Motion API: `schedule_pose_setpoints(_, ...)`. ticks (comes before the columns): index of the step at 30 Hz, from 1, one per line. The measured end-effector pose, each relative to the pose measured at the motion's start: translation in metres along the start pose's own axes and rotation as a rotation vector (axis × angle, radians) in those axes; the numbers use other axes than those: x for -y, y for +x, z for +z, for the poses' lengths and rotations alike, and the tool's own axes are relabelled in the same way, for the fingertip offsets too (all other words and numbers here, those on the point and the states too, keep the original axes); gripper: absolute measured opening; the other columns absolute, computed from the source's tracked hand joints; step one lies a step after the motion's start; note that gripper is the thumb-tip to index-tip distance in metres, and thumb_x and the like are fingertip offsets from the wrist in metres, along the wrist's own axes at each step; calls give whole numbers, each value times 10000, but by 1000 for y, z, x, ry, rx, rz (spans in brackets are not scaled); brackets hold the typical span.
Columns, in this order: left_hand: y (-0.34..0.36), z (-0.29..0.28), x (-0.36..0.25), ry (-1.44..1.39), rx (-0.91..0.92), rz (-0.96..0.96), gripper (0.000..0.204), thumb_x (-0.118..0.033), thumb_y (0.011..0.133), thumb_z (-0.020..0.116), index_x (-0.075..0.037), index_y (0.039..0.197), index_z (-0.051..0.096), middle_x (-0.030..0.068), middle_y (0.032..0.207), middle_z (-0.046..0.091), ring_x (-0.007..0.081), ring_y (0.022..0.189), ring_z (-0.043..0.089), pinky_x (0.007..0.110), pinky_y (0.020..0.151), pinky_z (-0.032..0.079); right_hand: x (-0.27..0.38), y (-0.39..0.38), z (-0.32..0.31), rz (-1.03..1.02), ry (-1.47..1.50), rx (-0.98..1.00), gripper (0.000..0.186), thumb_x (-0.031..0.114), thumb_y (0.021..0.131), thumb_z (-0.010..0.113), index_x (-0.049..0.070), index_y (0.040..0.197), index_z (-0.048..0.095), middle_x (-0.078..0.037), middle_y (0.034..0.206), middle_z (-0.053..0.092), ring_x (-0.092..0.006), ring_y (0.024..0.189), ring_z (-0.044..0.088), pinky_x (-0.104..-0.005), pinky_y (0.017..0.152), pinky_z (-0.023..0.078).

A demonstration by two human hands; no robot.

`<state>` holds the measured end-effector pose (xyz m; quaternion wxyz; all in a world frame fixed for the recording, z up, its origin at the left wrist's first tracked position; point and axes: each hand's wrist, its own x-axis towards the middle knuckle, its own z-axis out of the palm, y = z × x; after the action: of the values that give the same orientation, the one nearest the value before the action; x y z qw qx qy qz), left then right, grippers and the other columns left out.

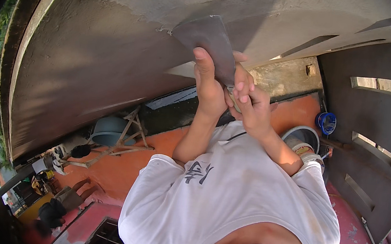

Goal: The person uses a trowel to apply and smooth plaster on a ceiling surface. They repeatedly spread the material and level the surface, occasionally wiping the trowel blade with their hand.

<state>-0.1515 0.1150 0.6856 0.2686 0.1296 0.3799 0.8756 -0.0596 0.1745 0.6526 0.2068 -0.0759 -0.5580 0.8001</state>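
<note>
A wide, flat dark-grey scraper [210,43] is held up in front of the grey plastered wall [103,37]. My left hand [212,95] cups the blade, with the thumb along its near face and a fingertip showing past its right edge. Beside it, my right hand [257,111] has its fingers curled at the scraper's lower end, where part of a pale handle [235,100] shows between the hands. The blade's upper corner overlaps a rough, ragged patch of plaster. Whether it touches the wall I cannot tell.
A grey-blue basin [109,131] stands by a wooden trestle [128,135] at left. To the right are a blue bucket [326,122] and several stacked pails [305,147]. Another person [60,205] is at the lower left. Narrow slots [376,85] pierce the right wall.
</note>
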Motion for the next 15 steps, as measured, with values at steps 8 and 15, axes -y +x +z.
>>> schedule_pose_setpoints(8, -3, 9, -11, 197, -67, -36, 866, -695, 967, 258, 115, 945, 562, 71, 541, 530, 177, 459, 558, 322, 521, 518, -4, -9, 0, 181, 212, 29, 333, 318, 1029, 520, -2, 940, 548, -28, 744, 535, -58, 504, 430, -202, 425, 279)
schedule_pose_setpoints(15, -5, 5, -20, 347, -89, -55, 886, -703, 962, 265, 121, 934, 589, 69, 572, 567, 162, 529, 587, 293, 570, 521, -9, -7, 7, 254, 221, 19, 320, 289, 1055, 449, 50, 843, 457, -59, 761, 506, -91, 467, 416, -216, 399, 261)
